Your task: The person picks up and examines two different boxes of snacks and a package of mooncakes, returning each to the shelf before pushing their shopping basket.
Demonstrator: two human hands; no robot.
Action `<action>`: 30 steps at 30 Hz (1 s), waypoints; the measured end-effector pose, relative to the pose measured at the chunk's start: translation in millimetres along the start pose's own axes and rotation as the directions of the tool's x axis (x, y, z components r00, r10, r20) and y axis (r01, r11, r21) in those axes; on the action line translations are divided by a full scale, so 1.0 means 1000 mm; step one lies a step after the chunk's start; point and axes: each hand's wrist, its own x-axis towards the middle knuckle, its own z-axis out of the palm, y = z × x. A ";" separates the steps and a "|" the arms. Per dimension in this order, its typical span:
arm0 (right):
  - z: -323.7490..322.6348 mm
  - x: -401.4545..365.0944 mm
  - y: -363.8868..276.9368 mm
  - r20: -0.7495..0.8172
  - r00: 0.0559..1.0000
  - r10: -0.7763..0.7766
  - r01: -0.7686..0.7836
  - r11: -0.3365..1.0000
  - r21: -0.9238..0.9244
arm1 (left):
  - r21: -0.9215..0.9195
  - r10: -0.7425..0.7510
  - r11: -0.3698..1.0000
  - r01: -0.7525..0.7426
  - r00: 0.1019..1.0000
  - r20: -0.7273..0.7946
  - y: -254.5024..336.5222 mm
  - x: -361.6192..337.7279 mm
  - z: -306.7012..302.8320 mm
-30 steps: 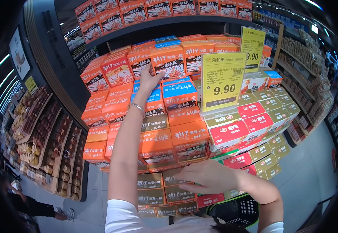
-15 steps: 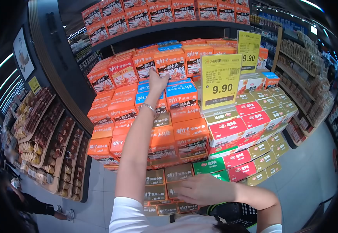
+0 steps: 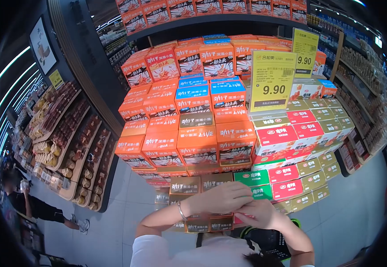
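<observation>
My left hand (image 3: pixel 222 198) and my right hand (image 3: pixel 256 214) meet low in front of me, the left one partly over the right. The fingers of both are bent together, and whatever lies between them is hidden. Just beyond them are brown boxes (image 3: pixel 185 185), green boxes (image 3: pixel 251 178) and red boxes (image 3: pixel 287 188). Orange boxes (image 3: pixel 196 141) rise in tiers behind, with blue-topped boxes (image 3: pixel 192 91) among them. A yellow price sign (image 3: pixel 271 82) reading 9.90 stands on the right part of the stack.
Snack shelves (image 3: pixel 80 155) stand at the left, near a dark pillar (image 3: pixel 86 58). A person (image 3: pixel 38 204) in dark clothes is at the lower left. More shelves (image 3: pixel 362 93) line the right. A black basket (image 3: pixel 275 242) with green edging is below my right hand.
My left hand has come down from the upper orange boxes to my right hand. The view has shifted, so the display sits further right, and more of the person at left shows.
</observation>
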 end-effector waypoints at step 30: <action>0.086 -0.064 0.034 -0.453 0.840 0.300 -0.437 0.869 -0.234 | -0.768 -0.829 0.236 0.596 0.535 0.160 0.028 -0.093 0.094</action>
